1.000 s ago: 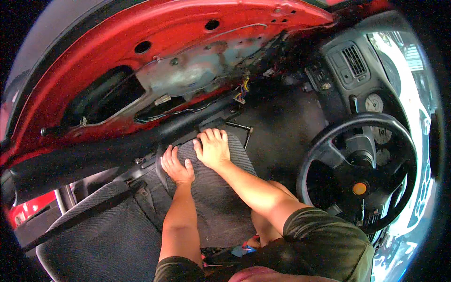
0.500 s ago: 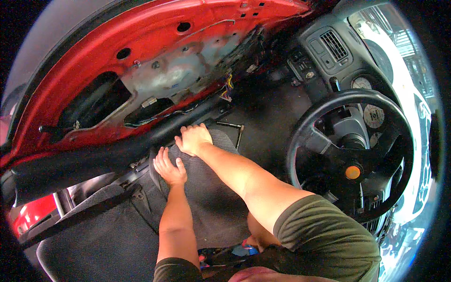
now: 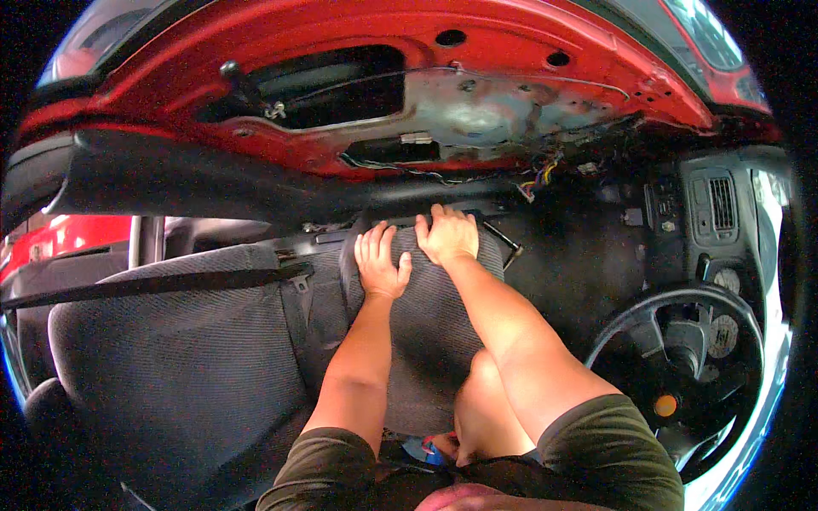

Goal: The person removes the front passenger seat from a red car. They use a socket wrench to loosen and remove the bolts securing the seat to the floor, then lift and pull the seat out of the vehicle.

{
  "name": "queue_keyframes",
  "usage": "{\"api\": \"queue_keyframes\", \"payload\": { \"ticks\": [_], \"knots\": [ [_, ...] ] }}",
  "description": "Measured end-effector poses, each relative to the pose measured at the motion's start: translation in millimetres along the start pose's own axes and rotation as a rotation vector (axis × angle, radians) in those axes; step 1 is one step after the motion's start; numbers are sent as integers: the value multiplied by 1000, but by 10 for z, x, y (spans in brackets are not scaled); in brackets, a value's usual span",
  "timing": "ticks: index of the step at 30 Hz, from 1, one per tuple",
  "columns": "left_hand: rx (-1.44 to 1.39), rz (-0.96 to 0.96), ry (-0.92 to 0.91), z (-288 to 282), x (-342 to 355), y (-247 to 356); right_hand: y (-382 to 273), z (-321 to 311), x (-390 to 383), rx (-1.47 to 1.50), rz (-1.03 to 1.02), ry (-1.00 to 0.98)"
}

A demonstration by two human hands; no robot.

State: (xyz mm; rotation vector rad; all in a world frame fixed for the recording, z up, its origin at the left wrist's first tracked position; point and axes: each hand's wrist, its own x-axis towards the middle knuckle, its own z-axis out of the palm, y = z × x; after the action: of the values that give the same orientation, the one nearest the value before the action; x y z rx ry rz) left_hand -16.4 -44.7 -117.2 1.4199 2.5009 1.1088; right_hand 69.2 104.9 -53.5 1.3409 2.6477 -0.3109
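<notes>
A dark grey fabric car seat is in front of me, its cushion under both of my arms and its backrest to the left. My left hand rests on the far side of the cushion, palm down, fingers spread toward the door sill and thumb apart. To the right of it, my right hand presses flat on the cushion's far edge, its fingers bent slightly over the rim. Neither hand holds anything. A thin black metal bar juts out from the seat's front corner, just right of my right hand.
Beyond the seat is a red car door without its inner panel, with loose wires along its lower part. A black seat belt crosses the backrest. The steering wheel and dashboard vent are at the right.
The view has swung left, so the door now spans the top and the steering wheel sits lower right. Both hands remain on the far side of the cushion.
</notes>
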Motion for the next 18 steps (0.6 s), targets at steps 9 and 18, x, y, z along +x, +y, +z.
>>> {"api": "queue_keyframes", "payload": {
  "ticks": [9, 18],
  "knots": [
    [-18, -40, 9, -100, 16, 0, -65, 42, 15, 41, -2, 24],
    [-170, -277, 110, -3, 270, 387, -13, 54, 21, 120, -12, 11]
  ]
}}
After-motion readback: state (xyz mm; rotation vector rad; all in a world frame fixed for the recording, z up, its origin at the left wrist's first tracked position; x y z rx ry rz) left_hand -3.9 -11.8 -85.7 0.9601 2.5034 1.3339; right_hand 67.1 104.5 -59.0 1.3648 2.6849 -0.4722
